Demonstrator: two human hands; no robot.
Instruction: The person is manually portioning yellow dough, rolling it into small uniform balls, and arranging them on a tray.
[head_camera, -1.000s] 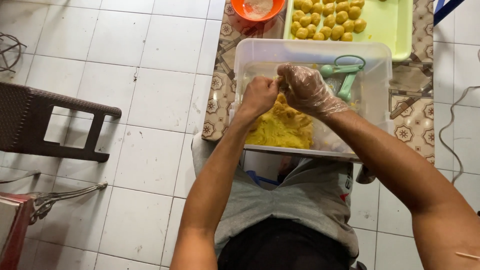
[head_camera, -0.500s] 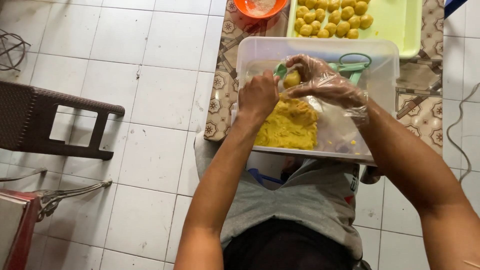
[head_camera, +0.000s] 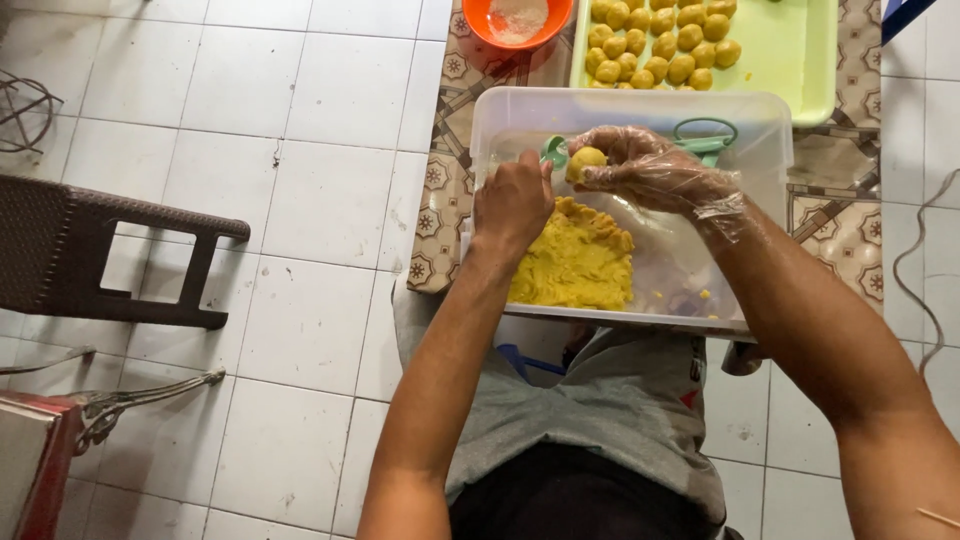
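Where a second ago both hands were down in the yellow dough (head_camera: 575, 262), they have now lifted toward the far wall of the clear plastic tub (head_camera: 630, 105). The right hand (head_camera: 650, 170), in a thin clear glove, has its fingers closed round a small yellow dough ball (head_camera: 586, 160), held above the tub's floor. The bare left hand (head_camera: 512, 203) is curled shut on the green scoop (head_camera: 553, 150), whose bowl sits just beside the ball. A portion has thus come off the mass and sits shaped in the glove; judging by this, one more piece is made.

The dough mass lies at the tub's near left, with small crumbs scattered to its right. A second green-handled tool (head_camera: 706, 135) rests against the far wall.

Surface: a patterned cloth (head_camera: 440, 215) covers it. Beyond the tub stands a pale green tray (head_camera: 800, 60) with finished balls (head_camera: 665, 40) in rows at its left end, and an orange bowl (head_camera: 515, 20) of white powder.

Room: white tiled floor (head_camera: 250, 180), a dark stool (head_camera: 110, 250) at left, a wire rack (head_camera: 25, 105) at far left, a cable (head_camera: 915, 270) trailing at right.
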